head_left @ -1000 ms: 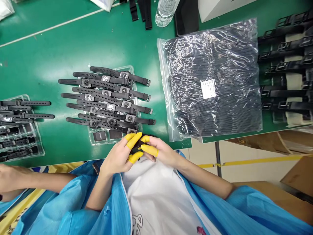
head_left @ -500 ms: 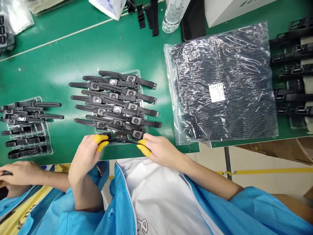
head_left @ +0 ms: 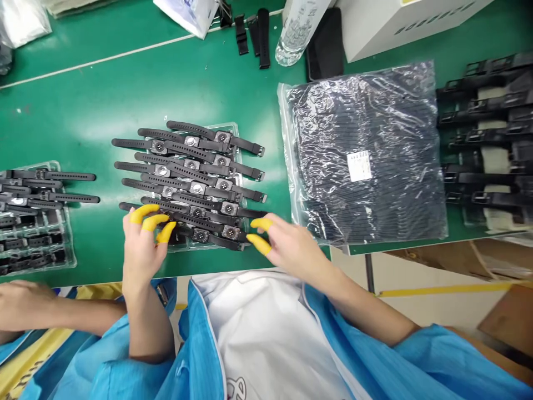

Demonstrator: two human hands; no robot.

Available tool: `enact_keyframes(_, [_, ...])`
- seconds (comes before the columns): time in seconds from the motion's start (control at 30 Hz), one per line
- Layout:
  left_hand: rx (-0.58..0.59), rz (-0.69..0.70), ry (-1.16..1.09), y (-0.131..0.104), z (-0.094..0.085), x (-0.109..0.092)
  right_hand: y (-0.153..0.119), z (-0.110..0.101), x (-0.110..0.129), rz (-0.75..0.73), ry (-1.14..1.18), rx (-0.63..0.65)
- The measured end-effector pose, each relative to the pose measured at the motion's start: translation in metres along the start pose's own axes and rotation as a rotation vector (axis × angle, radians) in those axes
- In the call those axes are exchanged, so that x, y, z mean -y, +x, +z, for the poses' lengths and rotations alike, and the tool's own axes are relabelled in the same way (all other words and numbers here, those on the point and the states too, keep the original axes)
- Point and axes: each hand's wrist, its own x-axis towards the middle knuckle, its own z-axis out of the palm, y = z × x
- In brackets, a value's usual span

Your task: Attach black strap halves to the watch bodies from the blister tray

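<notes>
Several black smartwatches lie face down in staggered rows on a clear plastic tray (head_left: 238, 136), their straps reaching out to both sides. The frontmost smartwatch (head_left: 200, 236) rests near the tray's front edge. My left hand (head_left: 141, 244), with yellow finger cots, is over the tray's front left corner, fingers spread and nothing held. To the right of the tray, my right hand (head_left: 291, 244) has its yellow-tipped thumb and finger apart beside the strap ends. It appears to hold nothing.
A clear bag of black straps (head_left: 375, 205) lies on the right. Behind it stand a bottle (head_left: 293, 41), a dark phone-like slab (head_left: 327, 47) and a white box (head_left: 387, 28). Another watch tray (head_left: 73, 250) is at left, near a co-worker's hand (head_left: 20, 305). More straps (head_left: 495, 133) sit far right.
The frontmost smartwatch, held by both hands at its strap, now lies on the tray, let go. My left hand has risen and opened; my right hand has drawn slightly right. The view has shifted a little.
</notes>
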Motion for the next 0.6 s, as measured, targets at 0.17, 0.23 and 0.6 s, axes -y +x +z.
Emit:
enact_keyframes(0.17, [-0.052,0.052,-0.435,0.028,0.012,-0.065,0.021,-0.034,-0.040,0.349,-0.213,-0.152])
enact_keyframes(0.23, [0.074,0.037,-0.581,0.050,0.036,-0.101,0.030,-0.042,-0.046,0.407,-0.284,-0.133])
enact_keyframes(0.6, [0.512,-0.456,-0.913,0.171,0.147,-0.191,0.056,-0.045,-0.038,0.504,-0.495,0.003])
